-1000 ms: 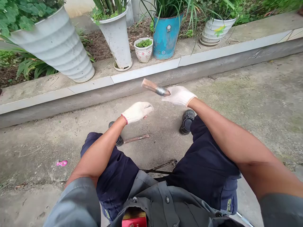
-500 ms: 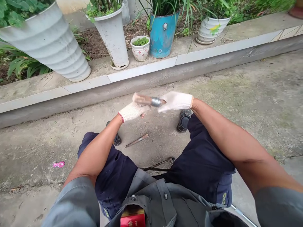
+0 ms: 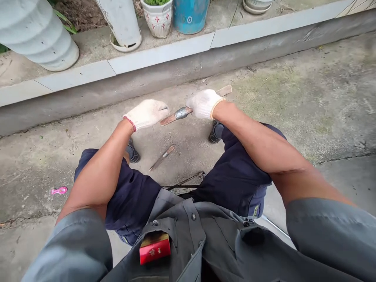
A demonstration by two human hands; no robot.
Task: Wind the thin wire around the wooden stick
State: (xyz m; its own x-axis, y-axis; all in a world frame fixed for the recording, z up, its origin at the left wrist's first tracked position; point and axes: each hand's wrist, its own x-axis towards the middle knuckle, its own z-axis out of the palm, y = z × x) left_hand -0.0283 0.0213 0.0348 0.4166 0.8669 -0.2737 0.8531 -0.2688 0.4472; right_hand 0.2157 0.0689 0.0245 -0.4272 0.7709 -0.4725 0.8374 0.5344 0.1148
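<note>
My right hand (image 3: 204, 103), in a white knit glove, is closed around a wooden stick (image 3: 169, 120). One end of the stick shows past the far side of the glove. Between my hands, a tight coil of silvery wire (image 3: 182, 112) is wound around the wood. My left hand (image 3: 148, 112), gloved too, is beside the stick's near end with its fingers pressed together. Whatever those fingers pinch is too small to name. On the concrete below lies a second, thinner wooden stick (image 3: 162, 158) with wire around its middle.
A dark long-handled metal tool (image 3: 188, 180) lies on the ground between my legs. The pink object (image 3: 59, 190) is at the left. Ahead runs a low tiled ledge (image 3: 164, 56) bearing a white pot (image 3: 157, 19), a blue pot (image 3: 189, 15) and other planters.
My left hand has moved left, away from the wire coil. The stick has turned in my right hand and now slants up to the right. The camera view has tipped downward.
</note>
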